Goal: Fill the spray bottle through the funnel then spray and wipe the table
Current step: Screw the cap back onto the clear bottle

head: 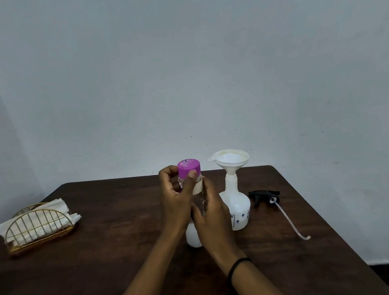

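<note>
Item, left of table: gilt wire napkin holder [39,228] stocked with white paper napkins [42,221], well apart from the work, untouched. Item, centre: clear refill bottle [193,218] with purple cap [189,168], standing or held low over the dark wooden table [128,259]; which of the two cannot be told. Left hand [176,203] curled around the neck, thumb pressed on the cap's lower edge, fingers closed at the far side. Right hand [213,221] wrapped partway round the body, fingers bent, steadying it. Item, right of centre: white spray bottle [238,210], upright, white funnel [230,160] seated in its neck, just beside the right hand. Item, right: black trigger head [265,196] with dip tube, lying loose on the table. Risks, as judged: the cap coming free suddenly could slosh liquid over the hands; a right elbow or wrist swing could knock the top-heavy funnel and bottle over; pouring too fast could overflow the funnel.
</note>
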A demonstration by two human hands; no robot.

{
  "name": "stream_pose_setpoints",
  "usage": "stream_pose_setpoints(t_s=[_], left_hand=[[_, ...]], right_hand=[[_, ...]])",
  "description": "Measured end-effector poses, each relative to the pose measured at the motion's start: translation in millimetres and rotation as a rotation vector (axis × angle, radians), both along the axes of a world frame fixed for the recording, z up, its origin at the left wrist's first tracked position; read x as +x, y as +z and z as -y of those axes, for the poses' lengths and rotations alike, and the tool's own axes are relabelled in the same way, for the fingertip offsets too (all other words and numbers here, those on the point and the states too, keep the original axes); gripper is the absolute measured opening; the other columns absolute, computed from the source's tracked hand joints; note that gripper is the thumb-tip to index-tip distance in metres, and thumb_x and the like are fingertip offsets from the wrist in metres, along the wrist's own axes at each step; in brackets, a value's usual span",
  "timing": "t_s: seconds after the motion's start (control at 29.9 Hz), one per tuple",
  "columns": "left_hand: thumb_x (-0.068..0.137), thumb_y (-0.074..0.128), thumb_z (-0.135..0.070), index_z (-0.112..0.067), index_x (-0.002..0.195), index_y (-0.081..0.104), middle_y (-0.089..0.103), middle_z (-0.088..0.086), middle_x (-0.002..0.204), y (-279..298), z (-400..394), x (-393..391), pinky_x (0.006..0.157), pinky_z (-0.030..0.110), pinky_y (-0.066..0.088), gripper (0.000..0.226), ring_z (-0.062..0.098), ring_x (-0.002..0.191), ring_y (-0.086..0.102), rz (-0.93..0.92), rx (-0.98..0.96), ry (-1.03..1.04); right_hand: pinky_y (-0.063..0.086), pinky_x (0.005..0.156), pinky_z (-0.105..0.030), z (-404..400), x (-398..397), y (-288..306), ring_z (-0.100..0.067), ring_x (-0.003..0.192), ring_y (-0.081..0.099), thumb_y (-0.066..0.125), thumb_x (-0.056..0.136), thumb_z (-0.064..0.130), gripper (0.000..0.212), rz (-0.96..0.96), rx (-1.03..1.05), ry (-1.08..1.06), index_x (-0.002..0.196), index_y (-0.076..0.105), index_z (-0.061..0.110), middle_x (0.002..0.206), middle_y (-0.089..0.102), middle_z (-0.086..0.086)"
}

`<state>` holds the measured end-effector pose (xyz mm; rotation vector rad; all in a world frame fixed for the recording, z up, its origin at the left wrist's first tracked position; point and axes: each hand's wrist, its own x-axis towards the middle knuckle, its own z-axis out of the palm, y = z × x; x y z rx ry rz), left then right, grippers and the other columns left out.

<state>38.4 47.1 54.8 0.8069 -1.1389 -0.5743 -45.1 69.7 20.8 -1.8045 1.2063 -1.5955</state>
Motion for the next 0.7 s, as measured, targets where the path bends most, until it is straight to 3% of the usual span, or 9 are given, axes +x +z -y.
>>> stream_pose_setpoints(t_s=[0.1, 0.27, 0.43, 0.53, 0.7], left_hand=[[0.08, 0.06, -0.058, -0.021, 0.114, 0.057, 0.069, -0.005, 0.102, -0.9, 0.3, 0.2, 0.069, 0.023, 0.053, 0.05, 0.008, 0.086, 0.067, 0.003, 0.008, -0.009], [0.073, 0.07, -0.052, -0.02, 0.111, 0.055, 0.067, -0.021, 0.092, -0.7, -3.5, -0.6, 0.069, 0.02, 0.053, 0.052, 0.0, 0.08, 0.064, 0.033, -0.054, 0.081], [0.084, 0.058, -0.056, -0.028, 0.113, 0.062, 0.071, -0.006, 0.103, 0.1, -2.0, -0.7, 0.078, 0.03, 0.056, 0.041, 0.012, 0.094, 0.069, 0.092, -0.016, 0.082], [0.087, 0.049, -0.06, -0.024, 0.117, 0.062, 0.07, -0.002, 0.106, 0.3, -1.8, -0.3, 0.08, 0.032, 0.054, 0.048, 0.015, 0.097, 0.067, 0.14, -0.018, 0.1], [0.08, 0.063, -0.053, -0.035, 0.113, 0.054, 0.068, -0.02, 0.098, 2.0, -1.6, 3.4, 0.074, 0.029, 0.058, 0.039, 0.006, 0.088, 0.068, 0.116, 0.012, 0.032]], right_hand=[[0.053, 0.095, -0.038, 0.5, -0.4, 0.2, -0.007, 0.117, 0.061, 0.061, 0.091, 0.034, 0.062, -0.035, -0.011, -0.019, 0.147, 0.038, 0.029, 0.13, 0.063, 0.01], [0.052, 0.098, -0.033, -4.4, 0.3, -0.4, -0.007, 0.122, 0.059, 0.063, 0.094, 0.025, 0.061, -0.075, -0.052, -0.021, 0.149, 0.037, 0.026, 0.136, 0.06, 0.007], [0.053, 0.091, -0.034, -2.8, -0.3, 0.1, -0.005, 0.113, 0.062, 0.064, 0.093, 0.025, 0.056, -0.031, -0.045, -0.032, 0.144, 0.042, 0.028, 0.127, 0.064, 0.012], [0.054, 0.087, -0.035, -1.4, -0.2, -0.7, -0.005, 0.107, 0.063, 0.064, 0.092, 0.028, 0.052, -0.029, -0.041, -0.049, 0.141, 0.045, 0.03, 0.122, 0.066, 0.013], [0.055, 0.086, -0.032, -0.6, -1.1, -1.3, -0.004, 0.105, 0.064, 0.067, 0.091, 0.024, 0.054, -0.025, -0.052, -0.053, 0.14, 0.045, 0.031, 0.119, 0.067, 0.013]])
